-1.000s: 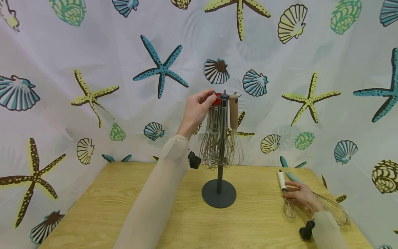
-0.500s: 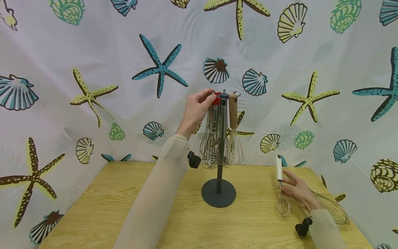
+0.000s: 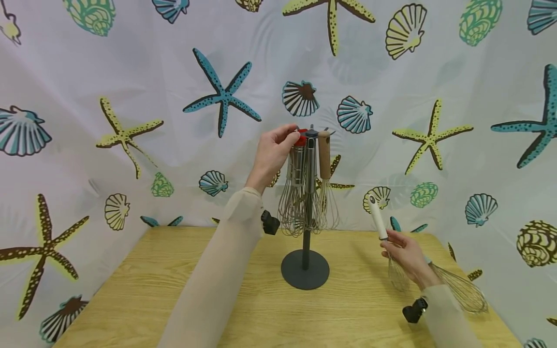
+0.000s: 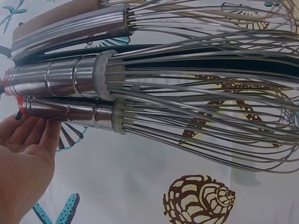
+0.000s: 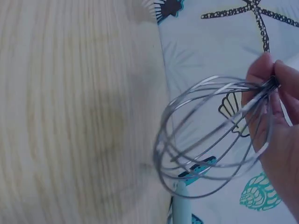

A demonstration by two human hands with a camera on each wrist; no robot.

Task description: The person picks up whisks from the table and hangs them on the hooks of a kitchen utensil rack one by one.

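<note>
In the head view a dark rack (image 3: 305, 278) with a round base and upright post bears several hanging whisks. My left hand (image 3: 271, 152) is up at its top, thumb and fingers pinching the red end of a steel-handled whisk (image 3: 297, 166). The left wrist view shows the fingers (image 4: 39, 133) beside two red-ended steel handles, wires stretching right. At the right, my right hand (image 3: 408, 253) pinches a small white-handled whisk (image 3: 377, 217) at the neck. Its handle tilts up to the left, and its wire loops (image 5: 210, 140) point down over the table.
A larger whisk with a light blue handle (image 5: 183, 205) lies at the table's right side, its wires (image 3: 463, 290) behind my right wrist. A wooden-handled whisk (image 3: 324, 157) hangs on the rack's right. A patterned curtain (image 3: 261, 58) backs the wooden table (image 3: 183, 280).
My right hand has taken the small white-handled whisk up off the table and moved it up and left, tilting the handle leftward. The left hand has stayed at the rack top.
</note>
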